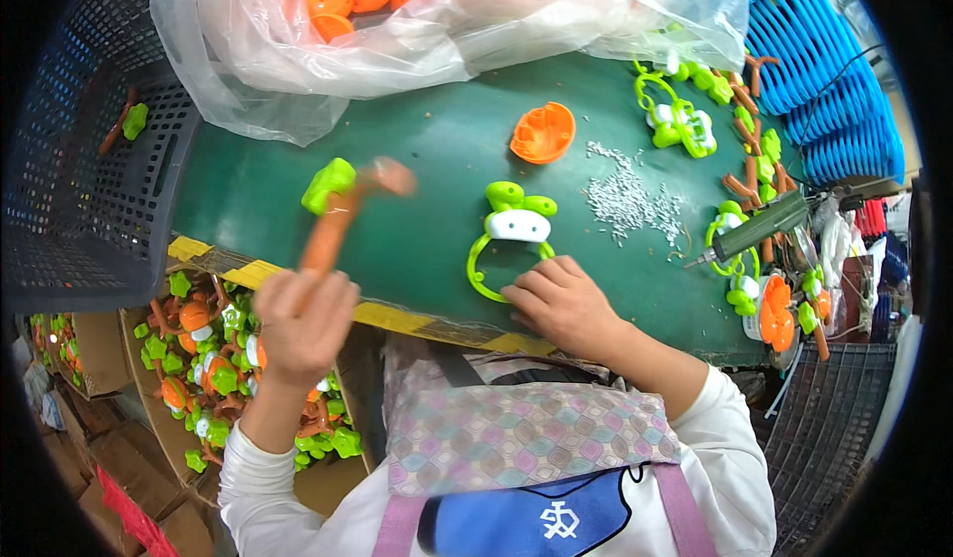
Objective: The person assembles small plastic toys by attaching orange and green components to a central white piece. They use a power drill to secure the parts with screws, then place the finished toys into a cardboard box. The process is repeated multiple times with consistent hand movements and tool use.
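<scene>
My left hand (306, 324), blurred by motion, is closed around the lower end of a brown branch-shaped plastic piece (330, 239). A green knobbed part (329, 187) shows beside its upper end; whether the two are joined I cannot tell. On the green table, my right hand (564, 302) has its fingers curled onto the lower right of a green ring-shaped toy part (475, 271), which carries a white face piece (519, 225) and green knobs on top. Beyond it lies an orange half shell (543, 133), hollow side up. Small silvery screws (625, 198) are scattered to its right.
A clear plastic bag (417, 66) of orange shells lies at the back. A dark crate (89, 180) stands left, above a cardboard box (164, 428) of toy pieces. At right are an electric screwdriver (759, 227), more green-and-brown parts (751, 150) and blue coiled hose (824, 80).
</scene>
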### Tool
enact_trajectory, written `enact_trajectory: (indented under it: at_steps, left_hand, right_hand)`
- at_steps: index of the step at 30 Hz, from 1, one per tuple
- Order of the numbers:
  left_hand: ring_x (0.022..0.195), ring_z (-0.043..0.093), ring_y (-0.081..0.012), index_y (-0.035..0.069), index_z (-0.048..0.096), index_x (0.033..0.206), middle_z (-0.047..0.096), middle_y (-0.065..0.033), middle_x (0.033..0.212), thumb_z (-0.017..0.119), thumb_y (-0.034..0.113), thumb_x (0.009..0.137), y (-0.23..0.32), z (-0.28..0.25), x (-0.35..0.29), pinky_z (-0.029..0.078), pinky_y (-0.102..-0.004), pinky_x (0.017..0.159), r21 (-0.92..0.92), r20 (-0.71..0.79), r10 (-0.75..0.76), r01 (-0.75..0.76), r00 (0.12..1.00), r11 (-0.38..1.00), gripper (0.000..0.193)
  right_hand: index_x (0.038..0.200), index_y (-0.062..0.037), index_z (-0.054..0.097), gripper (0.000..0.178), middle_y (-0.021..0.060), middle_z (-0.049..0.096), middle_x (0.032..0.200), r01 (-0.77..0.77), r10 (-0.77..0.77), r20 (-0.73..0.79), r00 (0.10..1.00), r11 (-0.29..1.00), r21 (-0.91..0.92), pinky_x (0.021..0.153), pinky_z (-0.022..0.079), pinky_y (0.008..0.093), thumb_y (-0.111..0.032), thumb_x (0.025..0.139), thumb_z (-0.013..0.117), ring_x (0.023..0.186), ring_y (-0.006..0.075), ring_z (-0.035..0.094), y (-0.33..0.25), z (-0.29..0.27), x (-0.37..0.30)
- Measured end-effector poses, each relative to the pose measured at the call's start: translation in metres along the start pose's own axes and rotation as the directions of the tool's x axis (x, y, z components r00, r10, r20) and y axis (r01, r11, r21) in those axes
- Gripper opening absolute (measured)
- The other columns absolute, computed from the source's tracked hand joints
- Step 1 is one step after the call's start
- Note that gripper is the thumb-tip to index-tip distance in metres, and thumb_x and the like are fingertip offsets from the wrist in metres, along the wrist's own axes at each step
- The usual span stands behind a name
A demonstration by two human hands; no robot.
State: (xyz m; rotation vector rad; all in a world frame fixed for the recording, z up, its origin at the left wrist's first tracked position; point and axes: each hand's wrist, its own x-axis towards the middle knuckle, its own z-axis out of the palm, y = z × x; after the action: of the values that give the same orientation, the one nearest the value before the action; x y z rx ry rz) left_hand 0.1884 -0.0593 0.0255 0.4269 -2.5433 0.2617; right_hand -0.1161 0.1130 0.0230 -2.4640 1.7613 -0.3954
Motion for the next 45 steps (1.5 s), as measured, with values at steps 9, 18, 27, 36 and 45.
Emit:
enact_trajectory:
  at_steps: [9,18,27,36,45]
  left_hand:
    - [0.116,0.056,-0.0411,0.003,0.054,0.133,0.057,-0.0176,0.131,0.076,0.007,0.079,0.047,0.025,0.06,0.046,-0.0477,0.1,-0.497,0.158,-0.125,0.188,0.98,0.847,0.058]
    - [0.087,0.066,-0.0271,0.01,0.069,0.103,0.065,-0.0061,0.093,0.068,0.008,0.08,0.047,0.044,0.071,0.053,-0.039,0.074,-0.524,0.226,0.166,-0.024,0.96,0.851,0.023]
    - [0.084,0.065,-0.0323,0.008,0.068,0.106,0.064,-0.01,0.092,0.071,0.008,0.083,0.088,0.044,0.092,0.051,-0.0414,0.071,-0.315,0.229,-0.231,0.297,0.946,0.902,0.023]
    - [0.082,0.064,-0.0328,0.001,0.069,0.112,0.065,-0.0171,0.092,0.062,0.014,0.093,0.06,0.032,0.12,0.05,-0.0383,0.074,-0.581,0.481,-0.193,0.475,0.856,0.661,0.024]
    - [0.085,0.063,-0.0129,-0.004,0.067,0.121,0.07,-0.0082,0.101,0.054,0.009,0.094,0.038,0.019,0.143,0.052,-0.0282,0.08,-0.572,0.791,0.029,0.723,0.611,0.387,0.033]
  right_hand:
    - [0.093,-0.0067,0.054,0.013,0.0082,0.054,0.077,0.02,-0.02,-0.004,1.0,0.998,0.054,0.067,0.049,0.0403,-0.009,0.082,0.061,0.077,0.0271,0.059,0.006,0.0,-0.001]
    - [0.101,-0.003,0.049,0.015,0.011,0.061,0.068,-0.09,0.085,0.07,0.994,0.993,0.076,0.058,0.051,0.0457,-0.01,0.089,0.056,0.068,0.0316,0.066,0.006,-0.005,0.0]
    - [0.096,-0.0059,0.051,0.015,0.0081,0.059,0.073,0.085,-0.09,0.173,0.981,0.996,0.033,0.065,0.052,0.0411,-0.013,0.086,0.059,0.074,0.0279,0.066,0.008,-0.03,-0.005]
    - [0.113,-0.0099,0.057,0.033,0.0133,0.064,0.098,0.016,-0.003,-0.049,0.999,0.962,0.272,0.08,0.052,0.0443,0.0,0.082,0.063,0.098,0.0341,0.063,0.054,-0.039,-0.019]
    - [0.108,-0.0075,0.061,0.023,0.0106,0.059,0.089,-0.012,0.061,-0.194,0.979,0.969,0.245,0.075,0.049,0.0409,-0.002,0.087,0.067,0.086,0.031,0.058,0.056,-0.059,-0.01]
